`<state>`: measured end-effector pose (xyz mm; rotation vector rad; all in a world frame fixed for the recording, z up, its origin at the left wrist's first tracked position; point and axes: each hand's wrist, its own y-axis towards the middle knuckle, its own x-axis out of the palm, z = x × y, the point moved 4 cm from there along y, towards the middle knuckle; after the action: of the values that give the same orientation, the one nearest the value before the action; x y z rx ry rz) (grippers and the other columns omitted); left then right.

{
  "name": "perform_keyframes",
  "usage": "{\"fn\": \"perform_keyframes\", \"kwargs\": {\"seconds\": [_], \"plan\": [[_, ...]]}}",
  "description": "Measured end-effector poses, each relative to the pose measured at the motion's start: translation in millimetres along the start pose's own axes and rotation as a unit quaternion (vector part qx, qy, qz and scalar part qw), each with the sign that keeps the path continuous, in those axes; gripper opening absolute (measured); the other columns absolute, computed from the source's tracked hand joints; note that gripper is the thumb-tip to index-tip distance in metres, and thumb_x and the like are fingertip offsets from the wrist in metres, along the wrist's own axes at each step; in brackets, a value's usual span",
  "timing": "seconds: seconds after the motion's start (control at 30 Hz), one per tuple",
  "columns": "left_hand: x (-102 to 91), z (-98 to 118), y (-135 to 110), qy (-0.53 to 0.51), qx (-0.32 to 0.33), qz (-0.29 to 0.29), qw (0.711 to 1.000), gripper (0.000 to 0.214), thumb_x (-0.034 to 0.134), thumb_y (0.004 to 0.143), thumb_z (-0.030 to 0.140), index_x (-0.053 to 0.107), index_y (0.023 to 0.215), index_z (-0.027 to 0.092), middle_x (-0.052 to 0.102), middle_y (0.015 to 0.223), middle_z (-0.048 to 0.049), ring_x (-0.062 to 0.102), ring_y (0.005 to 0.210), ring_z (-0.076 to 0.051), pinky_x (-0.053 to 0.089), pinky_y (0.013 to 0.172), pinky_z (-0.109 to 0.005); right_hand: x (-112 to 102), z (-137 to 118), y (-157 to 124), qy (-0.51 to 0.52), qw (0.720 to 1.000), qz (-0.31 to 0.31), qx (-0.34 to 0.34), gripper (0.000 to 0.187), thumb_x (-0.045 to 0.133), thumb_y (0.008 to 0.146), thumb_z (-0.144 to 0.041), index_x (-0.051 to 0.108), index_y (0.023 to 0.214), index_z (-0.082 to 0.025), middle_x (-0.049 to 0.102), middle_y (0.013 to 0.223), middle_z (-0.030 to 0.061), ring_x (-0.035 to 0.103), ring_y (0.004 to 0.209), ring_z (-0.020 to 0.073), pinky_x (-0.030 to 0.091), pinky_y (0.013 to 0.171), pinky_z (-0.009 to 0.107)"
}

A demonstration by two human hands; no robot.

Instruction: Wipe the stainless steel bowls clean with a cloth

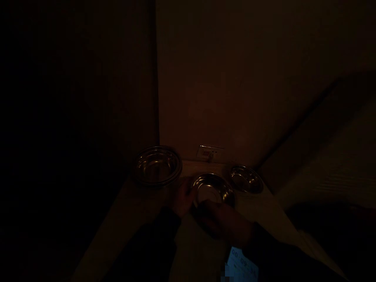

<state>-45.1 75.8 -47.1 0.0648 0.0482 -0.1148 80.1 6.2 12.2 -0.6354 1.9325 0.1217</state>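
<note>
The scene is very dark. A shiny metal bowl [225, 191] sits in the middle of the table, between my two hands. My left hand [182, 199] is at the bowl's left side, with its fingers against the rim. My right hand [225, 220] reaches over the near rim; its fingers are bent and dim, and whether they pinch anything besides the bowl is hidden. Farther left stand wider metal bowls [157, 182], seemingly nested. A smaller metal bowl [246, 179] rests at the back right.
A socket plate [210, 152] is on the wall [205, 98] behind the table [147, 219]. Under my right forearm a lit phone screen [243, 264] shows a timer. Dark shapes lie beyond the table's right edge.
</note>
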Motion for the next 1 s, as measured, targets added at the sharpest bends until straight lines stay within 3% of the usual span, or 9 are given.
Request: {"fn": "perform_keyframes", "kwargs": {"seconds": [0.13,0.37,0.53,0.73,0.83,1.0], "plan": [[-3.9,-1,2,-0.006,0.015,0.023,1.0,0.035,0.052,0.081,0.028,0.061,0.112,0.016,0.064,0.121,-0.0097,0.058,0.114,-0.022,0.041,0.1,-0.035,-3,-3,3,0.019,0.999,-0.009,-0.048,0.024,0.048,0.091,-0.034,0.058,0.107,-0.02,0.065,0.106,0.0058,0.061,0.093,0.0177,0.046,0.077,0.026],[-11.0,3,8,-0.023,-0.001,0.056,0.998,0.03,0.054,0.08,0.027,0.066,0.103,0.013,0.069,0.11,-0.0106,0.062,0.105,-0.023,0.045,0.095,-0.036,-15,4,-17,-0.127,0.988,-0.011,-0.086,0.032,0.047,0.088,-0.029,0.059,0.117,-0.02,0.059,0.118,0.0108,0.054,0.107,0.0266,0.039,0.093,0.042],[-10.7,1,8,-0.04,-0.023,0.081,0.996,0.024,0.053,0.078,0.024,0.068,0.094,0.014,0.071,0.104,-0.0091,0.063,0.102,-0.022,0.044,0.094,-0.036,-7,-5,-5,-0.037,0.996,-0.057,-0.063,0.028,0.045,0.086,-0.023,0.061,0.107,-0.015,0.064,0.102,0.0115,0.06,0.093,0.0232,0.045,0.082,0.035],[-13.5,-2,9,-0.053,0.001,0.083,0.995,0.028,0.054,0.074,0.032,0.068,0.091,0.014,0.071,0.099,-0.0091,0.064,0.097,-0.023,0.046,0.091,-0.038,8,-21,28,0.014,0.999,-0.003,-0.034,0.037,0.032,0.095,-0.03,0.05,0.121,-0.012,0.06,0.115,0.0154,0.058,0.103,0.022,0.043,0.09,0.034],[-14.5,-3,9,-0.066,-0.004,0.086,0.994,0.03,0.055,0.073,0.032,0.068,0.091,0.012,0.071,0.099,-0.0109,0.064,0.097,-0.025,0.046,0.091,-0.04,5,-21,21,0.012,0.999,-0.018,-0.042,0.037,0.038,0.093,-0.032,0.05,0.121,-0.012,0.06,0.116,0.0165,0.058,0.103,0.0246,0.044,0.088,0.036],[-13.4,0,7,-0.033,-0.022,0.077,0.996,0.028,0.054,0.076,0.026,0.069,0.095,0.011,0.07,0.106,-0.013,0.063,0.103,-0.025,0.044,0.095,-0.041,-13,-5,-7,0.012,0.992,-0.102,-0.073,0.028,0.049,0.086,-0.026,0.061,0.109,-0.019,0.068,0.102,0.0071,0.064,0.09,0.0205,0.048,0.078,0.03]]}}
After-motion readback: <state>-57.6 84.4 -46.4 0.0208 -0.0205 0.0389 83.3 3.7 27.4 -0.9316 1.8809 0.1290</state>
